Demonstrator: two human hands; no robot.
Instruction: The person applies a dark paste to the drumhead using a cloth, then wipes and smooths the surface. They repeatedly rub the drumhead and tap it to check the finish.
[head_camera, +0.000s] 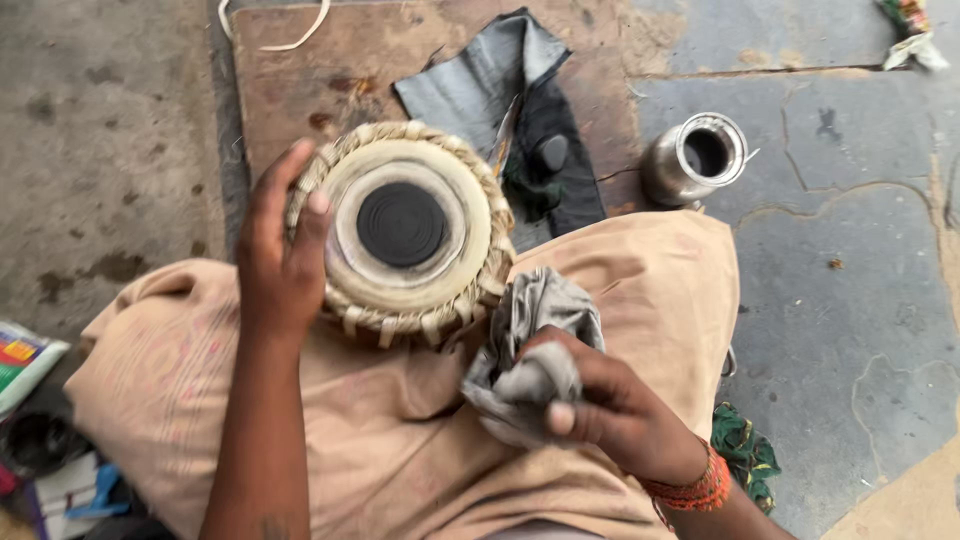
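Grey cracked stone floor (860, 250) all around, with a worn brown board (320, 70) at the far side. Sitting person has a small hand drum (405, 235) resting on the lap, black circle facing up. Left hand (280, 255) grips the drum's left rim, fingers curled over the braided edge. Right hand (600, 400) is clenched around a bunched grey cloth (530, 350), just near-right of the drum. Little steel pot (695, 160) sits to the far right, dark fabric scraps (500, 90) beyond the drum.
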